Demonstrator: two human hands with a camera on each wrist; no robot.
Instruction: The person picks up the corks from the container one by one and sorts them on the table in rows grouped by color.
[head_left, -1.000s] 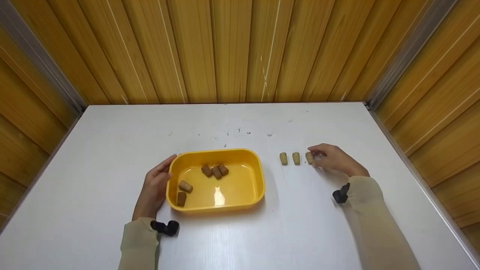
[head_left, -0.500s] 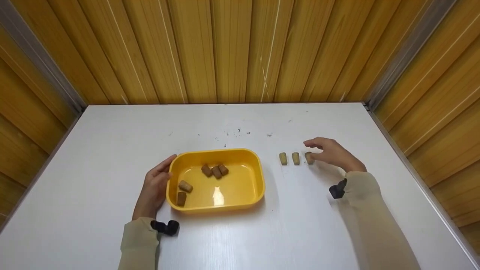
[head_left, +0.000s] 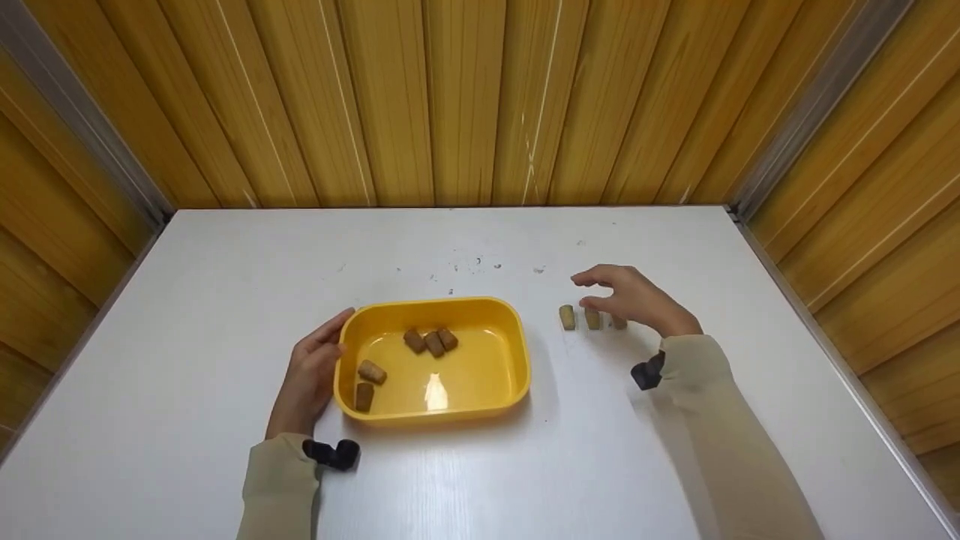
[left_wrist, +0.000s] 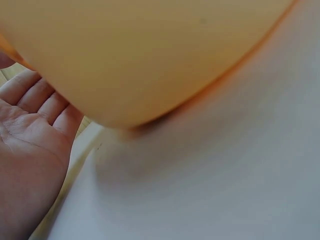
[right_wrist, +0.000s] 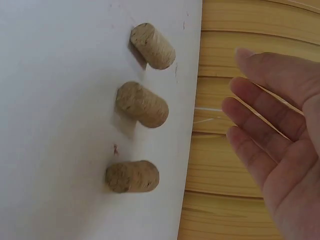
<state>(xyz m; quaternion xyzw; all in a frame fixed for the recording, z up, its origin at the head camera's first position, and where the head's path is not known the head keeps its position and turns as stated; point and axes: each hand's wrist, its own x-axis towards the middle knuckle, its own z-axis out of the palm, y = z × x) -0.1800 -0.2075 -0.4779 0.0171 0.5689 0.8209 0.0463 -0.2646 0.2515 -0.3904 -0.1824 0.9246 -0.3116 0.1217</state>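
A yellow plastic tray [head_left: 431, 415] sits left of centre on the table. My left hand [head_left: 310, 366] rests against its left side, fingers extended along the outer wall and thumb at the rim; the left wrist view shows the open palm [left_wrist: 32, 150], the fingertips hidden behind the tray. To the tray's right, three pale tapered corks [right_wrist: 142, 105] stand upright in a row. My right hand [head_left: 637, 300] hovers over the middle and right corks, thumb and fingers spread apart with nothing between them. The leftmost cork [head_left: 567, 317] is nearest the tray.
Inside the tray lie several brown cork-shaped pieces [head_left: 434, 344] and a lighter cork [head_left: 372, 372]. The white table [head_left: 480, 487] carries small dark marks behind the tray. Yellow wood-patterned panels [head_left: 465, 105] enclose its back and sides.
My right hand has left the rightmost cork, spreading its thumb and fingers and moving left along the row. The three corks stay in place; my left hand and the tray hold almost still.
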